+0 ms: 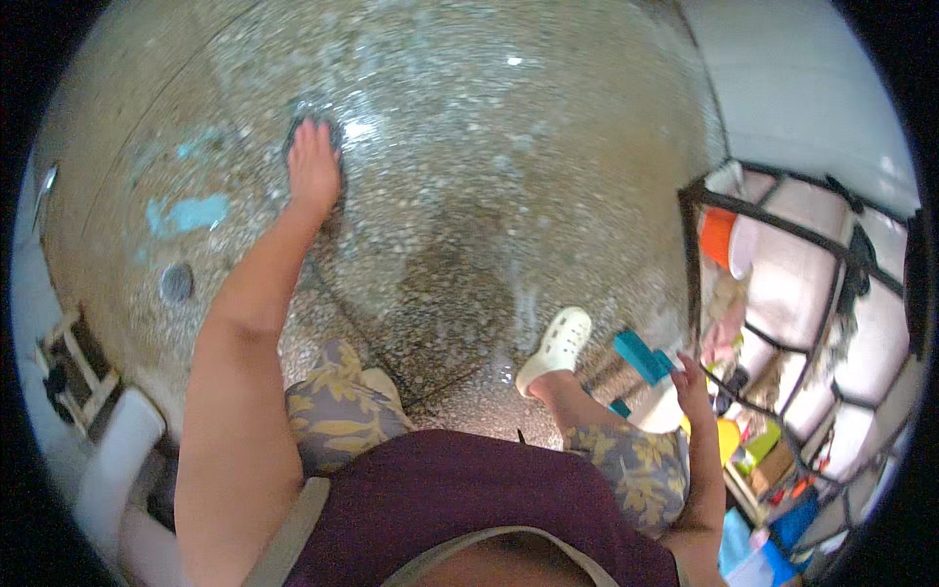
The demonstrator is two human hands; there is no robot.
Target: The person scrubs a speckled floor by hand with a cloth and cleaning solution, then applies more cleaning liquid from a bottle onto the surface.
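My left hand [315,165] lies flat, fingers stretched forward, on a dark round pad [339,139] pressed against the wet speckled floor [455,183]. Most of the pad is hidden beneath the hand. Left of that arm are a light blue patch [198,214] on the floor and a round grey object [176,285]. At the right, my right hand [688,381] is raised beside my knee, near a teal brush-like object [643,357]; whether it touches that object cannot be told.
A dark metal rack [693,257] with an orange container [717,236] and mixed items stands at the right. A white clog [559,345] is on my foot. A white pipe-like object [121,447] and a small frame [92,389] are at the lower left.
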